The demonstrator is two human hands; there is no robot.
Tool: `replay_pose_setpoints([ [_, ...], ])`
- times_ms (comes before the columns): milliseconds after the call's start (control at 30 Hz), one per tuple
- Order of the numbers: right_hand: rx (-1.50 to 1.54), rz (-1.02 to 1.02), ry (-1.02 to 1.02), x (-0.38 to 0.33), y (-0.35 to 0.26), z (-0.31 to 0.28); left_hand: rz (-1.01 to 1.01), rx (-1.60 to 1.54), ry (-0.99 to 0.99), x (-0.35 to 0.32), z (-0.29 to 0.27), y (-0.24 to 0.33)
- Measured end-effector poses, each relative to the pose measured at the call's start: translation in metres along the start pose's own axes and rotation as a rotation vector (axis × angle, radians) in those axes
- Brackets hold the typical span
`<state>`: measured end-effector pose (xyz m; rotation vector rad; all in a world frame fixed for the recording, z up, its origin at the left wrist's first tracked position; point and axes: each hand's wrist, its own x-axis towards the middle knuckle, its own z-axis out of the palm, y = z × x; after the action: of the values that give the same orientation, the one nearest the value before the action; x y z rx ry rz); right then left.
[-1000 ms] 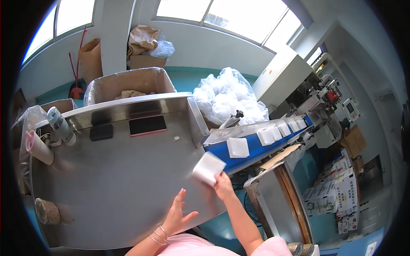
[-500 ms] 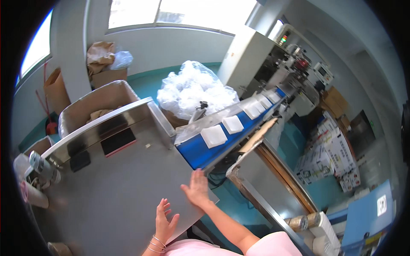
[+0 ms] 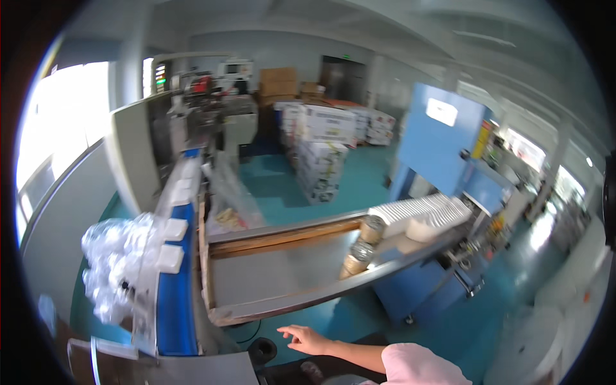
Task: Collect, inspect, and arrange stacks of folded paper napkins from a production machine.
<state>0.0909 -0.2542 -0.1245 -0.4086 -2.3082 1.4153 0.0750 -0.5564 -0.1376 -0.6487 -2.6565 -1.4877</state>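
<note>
My right hand [image 3: 303, 339] reaches in from the lower right, palm down, with its fingers stretched out to the left and nothing in it. It hovers between the metal worktable [image 3: 212, 371] and the near edge of a metal tray table [image 3: 276, 279]. Left of it runs a blue conveyor belt [image 3: 176, 314]. Two flat white packets, a near one [image 3: 170, 258] and a farther one [image 3: 175, 230], lie on that belt, with more beyond them. My left hand is out of the picture.
Clear plastic bags [image 3: 119, 263] are heaped left of the conveyor. Brownish rolls [image 3: 359, 256] and a row of stacked white pieces [image 3: 420, 215] rest on the tray table. A blue machine [image 3: 436, 144] stands at its right end. Printed cartons [image 3: 321, 160] stand farther back.
The view has swung to the right, so the worktable has mostly left the picture. My left hand has gone out of sight. My right hand has moved off the worktable's corner.
</note>
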Motion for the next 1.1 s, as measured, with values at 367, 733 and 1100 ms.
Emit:
replay_pose_setpoints([
  [367,-0.33,0.063,0.726,0.022,0.032,-0.262,-0.344,-0.365,0.135,0.034,0.022,0.084],
  [733,-1.367,0.465,0.567,0.042,0.152,-0.53,0.199,-0.572,-0.468,0.098,0.248,0.225],
  [1100,-0.983,0.112,0.145,-0.036,0.133,-0.554,0.433,0.004,-0.663,0.181,0.378,0.315],
])
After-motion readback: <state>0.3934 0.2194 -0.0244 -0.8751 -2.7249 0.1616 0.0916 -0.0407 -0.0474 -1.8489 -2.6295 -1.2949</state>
